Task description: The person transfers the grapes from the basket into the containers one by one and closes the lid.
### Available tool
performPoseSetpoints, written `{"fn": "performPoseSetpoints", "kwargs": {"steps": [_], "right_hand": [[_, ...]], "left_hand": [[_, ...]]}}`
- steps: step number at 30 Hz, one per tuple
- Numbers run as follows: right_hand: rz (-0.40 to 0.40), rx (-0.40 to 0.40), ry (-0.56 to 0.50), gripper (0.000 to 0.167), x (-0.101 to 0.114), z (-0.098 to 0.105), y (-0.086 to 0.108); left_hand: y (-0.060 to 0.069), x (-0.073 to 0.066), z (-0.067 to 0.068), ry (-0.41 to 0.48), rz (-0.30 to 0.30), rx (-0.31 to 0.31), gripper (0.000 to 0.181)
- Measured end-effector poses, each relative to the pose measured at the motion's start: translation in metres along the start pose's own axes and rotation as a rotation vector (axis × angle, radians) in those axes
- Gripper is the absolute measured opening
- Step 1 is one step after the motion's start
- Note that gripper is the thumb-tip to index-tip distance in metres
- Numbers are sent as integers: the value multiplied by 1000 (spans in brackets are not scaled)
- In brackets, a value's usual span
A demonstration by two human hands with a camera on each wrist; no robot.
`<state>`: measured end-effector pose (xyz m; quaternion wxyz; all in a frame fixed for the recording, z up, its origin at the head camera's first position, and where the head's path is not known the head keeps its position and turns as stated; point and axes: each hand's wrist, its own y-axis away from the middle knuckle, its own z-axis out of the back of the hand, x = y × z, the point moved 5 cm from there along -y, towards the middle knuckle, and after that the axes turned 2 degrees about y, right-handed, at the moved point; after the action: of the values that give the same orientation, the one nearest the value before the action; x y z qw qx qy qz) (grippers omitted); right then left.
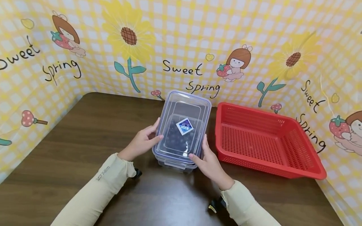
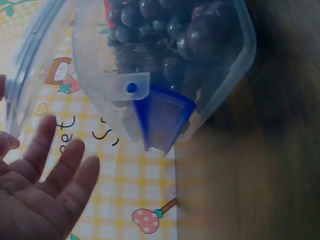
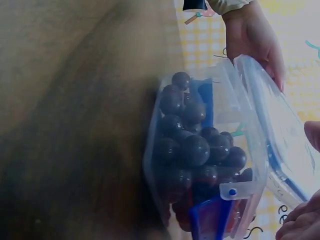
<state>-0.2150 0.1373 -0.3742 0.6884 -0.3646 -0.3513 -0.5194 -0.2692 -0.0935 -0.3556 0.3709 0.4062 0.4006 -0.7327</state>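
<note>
A clear lid [image 1: 188, 106] with a blue-edged rim and a diamond-shaped sticker lies tilted over a clear plastic food box [image 1: 176, 166]. Dark round grapes [image 3: 192, 150] fill much of the box. My left hand [image 1: 142, 141] holds the lid's left edge, thumb on top. On the opposite edge my right hand [image 1: 210, 163] grips it, its thumb near the front corner. From the right wrist view, the lid [image 3: 275, 120] stands apart from the box's rim on part of its length. A blue plastic flap [image 2: 165, 117] hangs from the box's side.
To the right of the box stands a red perforated basket [image 1: 254, 147] with nothing in it. The brown wooden table [image 1: 85, 141] meets a yellow checked cloth [image 1: 181, 40] with printed flowers and figures along its back and sides.
</note>
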Motion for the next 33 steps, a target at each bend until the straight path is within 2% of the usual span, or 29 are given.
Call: {"fn": "performPoseSetpoints", "kwargs": {"steps": [5, 8, 13, 18, 22, 27, 30, 33], "right_hand": [[-66, 35, 33, 104, -4, -3, 0], [-77, 53, 44, 107, -7, -4, -1], [-77, 70, -1, 99, -8, -1, -7], [-112, 42, -110, 87, -1, 7, -12], [-175, 22, -60, 87, -2, 7, -11], [-233, 29, -65, 87, -8, 0, -8], [-242, 28, -85, 87, -10, -3, -6], [-244, 34, -85, 87, -12, -5, -5]], "left_hand": [[-3, 9, -5, 22, 48, 44, 67], [-6, 14, -6, 54, 89, 80, 66], [-15, 20, -2, 87, 156, 112, 62], [-23, 24, -1, 91, 180, 98, 58], [-23, 28, -4, 90, 203, 86, 55], [-22, 31, -4, 46, 208, 10, 50], [-22, 32, -4, 26, 213, -22, 49], [-20, 34, -4, 17, 228, -23, 48]]}}
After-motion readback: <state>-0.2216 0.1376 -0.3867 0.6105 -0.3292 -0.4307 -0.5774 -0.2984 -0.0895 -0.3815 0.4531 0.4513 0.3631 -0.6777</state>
